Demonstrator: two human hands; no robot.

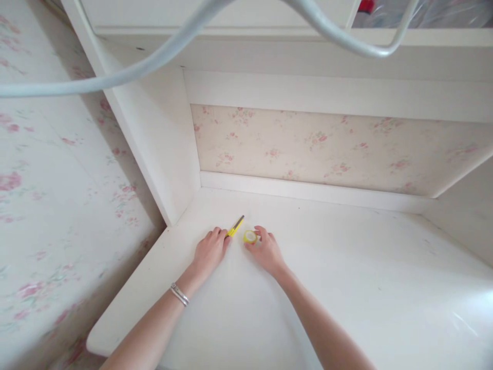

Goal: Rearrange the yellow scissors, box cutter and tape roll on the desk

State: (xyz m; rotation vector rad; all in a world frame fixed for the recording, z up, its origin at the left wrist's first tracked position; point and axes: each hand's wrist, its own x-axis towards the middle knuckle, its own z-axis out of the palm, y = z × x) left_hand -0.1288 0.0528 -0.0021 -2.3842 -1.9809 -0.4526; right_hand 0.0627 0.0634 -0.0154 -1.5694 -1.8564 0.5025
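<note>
My left hand (211,250) rests on the white desktop with its fingers curled around the lower end of a slim yellow tool with a grey blade-like end (236,225). The tool points up and to the right; its rear part is hidden under my fingers, so I cannot tell its exact kind. Just right of it, a small yellow roll of tape (250,237) with a pale middle is held between the thumb and fingers of my right hand (266,250). A narrow gap separates the tool from the tape.
Around the white desktop (346,288) stand a left side panel (154,133) and a right panel (462,216). A low ledge runs along the back below flowered wallpaper (292,149). Overhead, a pale curved tube (154,64) crosses in front of the white shelf unit (246,59).
</note>
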